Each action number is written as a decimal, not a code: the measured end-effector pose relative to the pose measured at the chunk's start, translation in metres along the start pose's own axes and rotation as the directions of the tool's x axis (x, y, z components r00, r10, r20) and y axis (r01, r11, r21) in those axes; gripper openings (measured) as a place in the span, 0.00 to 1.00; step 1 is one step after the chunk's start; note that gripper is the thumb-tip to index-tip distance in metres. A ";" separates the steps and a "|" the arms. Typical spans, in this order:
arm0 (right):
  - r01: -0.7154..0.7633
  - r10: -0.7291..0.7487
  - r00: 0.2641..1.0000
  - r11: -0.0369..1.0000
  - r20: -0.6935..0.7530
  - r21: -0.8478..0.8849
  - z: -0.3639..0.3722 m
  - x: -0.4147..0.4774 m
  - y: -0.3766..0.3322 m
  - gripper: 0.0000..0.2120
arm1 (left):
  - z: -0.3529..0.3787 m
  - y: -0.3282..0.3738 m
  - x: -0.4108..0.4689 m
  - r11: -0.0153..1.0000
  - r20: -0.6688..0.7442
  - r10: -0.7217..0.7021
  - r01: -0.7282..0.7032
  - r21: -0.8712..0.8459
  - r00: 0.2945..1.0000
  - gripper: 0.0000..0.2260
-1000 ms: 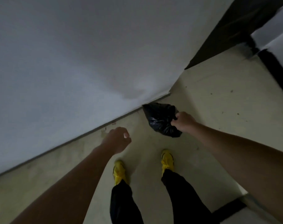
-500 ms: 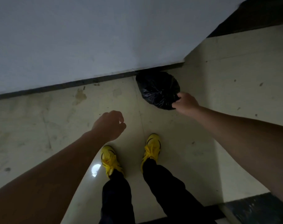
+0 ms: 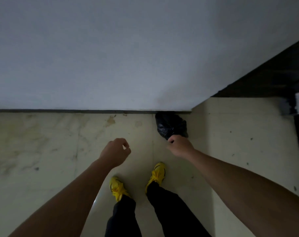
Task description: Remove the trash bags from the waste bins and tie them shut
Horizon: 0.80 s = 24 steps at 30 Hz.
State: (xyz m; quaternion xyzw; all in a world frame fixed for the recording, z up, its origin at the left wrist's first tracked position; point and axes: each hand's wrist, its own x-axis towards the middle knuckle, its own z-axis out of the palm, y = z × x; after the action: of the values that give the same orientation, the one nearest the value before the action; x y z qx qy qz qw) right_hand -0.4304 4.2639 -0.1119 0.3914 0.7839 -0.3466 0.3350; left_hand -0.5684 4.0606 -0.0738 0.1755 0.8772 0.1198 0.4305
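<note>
- Trash bag (image 3: 171,125): black, small and crumpled. It sat low at the foot of the wall (image 3: 111,57), just beside the wall's outer corner. I could not tell from my station whether it rested on the floor (image 3: 59,142) or hung just clear of it. No waste bin was in view.
- Right hand (image 3: 180,146): its fingers were curled tight round the bag's gathered neck, knuckles uppermost. The fist hid the neck, so I could not tell whether a knot was there.
- Left hand (image 3: 115,152): it held nothing. Its fingers were loosely curled, the thumb tip near the forefinger, and it was well apart from the bag.
- Yellow shoes (image 3: 118,188): both were planted on the floor, below and between the two hands.
- Hazard one, as I judged it: the film looked thin, so dragging it along the wall base or round the corner could have snagged and torn it.
- Hazard two: if the neck was untied, a one-handed grip could have let it slip open and spill. Tying would have needed the left hand brought across.
- Hazard three: the light was dim, so a loose knot could have passed unnoticed.
</note>
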 end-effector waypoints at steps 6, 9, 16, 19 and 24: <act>0.190 -0.171 0.981 0.948 0.092 -0.257 -0.009 -0.093 -0.102 0.12 | -0.070 -0.048 -0.104 0.989 -0.100 -0.050 0.035 -0.142 0.994 0.10; 0.310 -0.270 0.950 0.856 0.155 -0.414 0.006 -0.126 -0.173 0.17 | -0.098 -0.109 -0.155 0.982 -0.122 -0.110 0.089 -0.164 0.986 0.10; 0.501 -0.477 0.852 0.620 0.216 -0.604 0.083 -0.191 -0.378 0.14 | -0.176 -0.301 -0.266 0.945 -0.217 -0.300 0.259 -0.199 0.929 0.12; 0.567 -0.517 0.807 0.540 0.286 -0.622 0.136 -0.227 -0.469 0.15 | -0.211 -0.386 -0.323 0.912 -0.244 -0.388 0.332 -0.240 0.889 0.12; 0.672 -0.589 0.708 0.390 0.390 -0.629 0.200 -0.276 -0.589 0.18 | -0.258 -0.482 -0.380 0.823 -0.309 -0.534 0.400 -0.402 0.787 0.12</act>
State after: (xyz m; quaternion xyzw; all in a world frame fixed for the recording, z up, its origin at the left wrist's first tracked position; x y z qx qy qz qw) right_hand -0.7485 3.7305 0.1659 -0.1236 0.9225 -0.1208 0.3452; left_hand -0.6570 3.4507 0.1784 -0.1501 0.9321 0.1804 0.2760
